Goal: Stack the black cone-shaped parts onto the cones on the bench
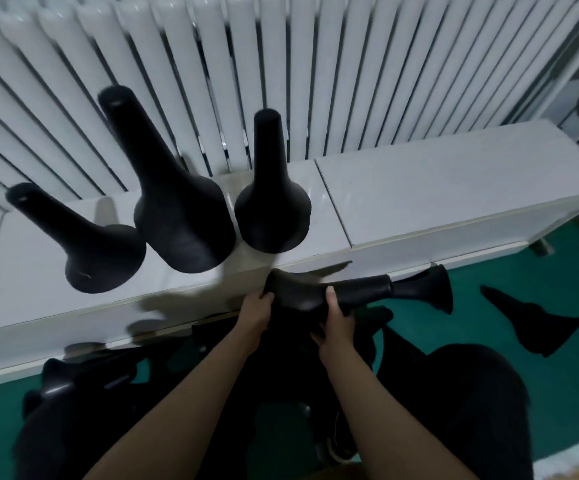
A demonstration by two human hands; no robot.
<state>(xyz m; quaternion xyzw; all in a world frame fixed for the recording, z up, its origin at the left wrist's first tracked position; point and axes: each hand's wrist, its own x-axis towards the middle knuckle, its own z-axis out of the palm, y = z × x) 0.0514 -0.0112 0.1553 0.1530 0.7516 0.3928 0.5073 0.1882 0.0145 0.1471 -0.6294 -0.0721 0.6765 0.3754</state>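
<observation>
Low in the middle of the frame, just under the front edge of the bench, both hands grip one black part lying on its side. The left hand curls its fingers round the wide flared end. The right hand wraps the body further right, thumb laid over the top. Neither hand is slack. Two hands suit the job: the part is long and bulky at the flare, and it likely has to be swung upright, flare down, before it can drop over a stack. Its thin neck points right toward a spare on the floor — whether the two touch or are nested cannot be told.

Three cones stand on the bench at upper left: the left cone, the middle cone and the right cone. Each stands flare down and neck up, close beside the next, so a hollow part can slide on from above. The middle one looks tallest and is perhaps already several deep.

The held part is matte black and smooth, a bell-shaped base tapering to a slim, flat-tipped neck. More of the same lie at right and in a pile at lower left. A white radiator fills the top of the frame.
</observation>
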